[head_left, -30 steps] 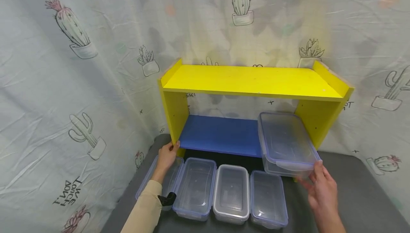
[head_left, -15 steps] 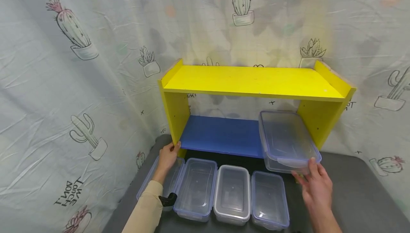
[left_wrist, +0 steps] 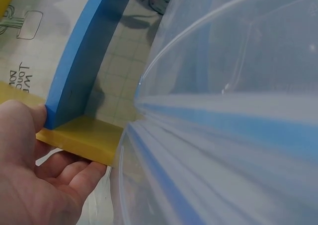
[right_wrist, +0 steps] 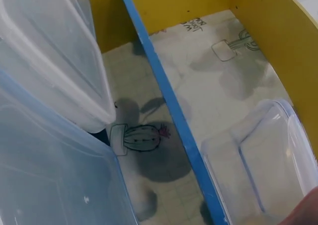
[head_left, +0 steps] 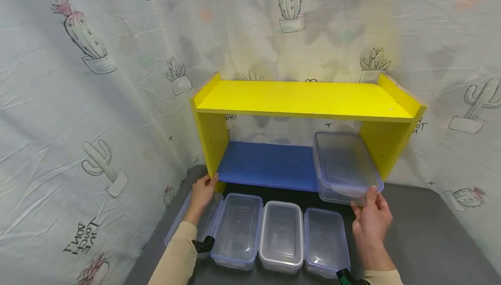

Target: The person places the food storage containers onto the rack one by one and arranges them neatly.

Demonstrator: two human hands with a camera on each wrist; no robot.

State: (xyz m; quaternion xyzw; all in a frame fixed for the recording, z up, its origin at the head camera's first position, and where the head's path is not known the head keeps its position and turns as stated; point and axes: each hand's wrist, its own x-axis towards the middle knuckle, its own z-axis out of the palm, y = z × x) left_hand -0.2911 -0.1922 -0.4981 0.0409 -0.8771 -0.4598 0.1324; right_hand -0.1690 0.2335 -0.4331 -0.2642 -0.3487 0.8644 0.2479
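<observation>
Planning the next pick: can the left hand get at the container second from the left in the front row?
Probably yes. The left hand rests at the shelf's left post, right beside that container, whose lid is uncovered. Nothing lies between them.

The shelf unit point(head_left: 305, 102) stands on the counter point(head_left: 430, 233) just beyond both hands. The left hand point(head_left: 202, 192) rests at the foot of its left side panel; the right hand point(head_left: 371, 219) touches the near end of a box point(head_left: 344, 167) lying on the lower shelf point(head_left: 266, 163) at its right end. Between the hands — nearer the person — sit a row of four boxes point(head_left: 282, 237), the leftmost under the left hand.
</observation>
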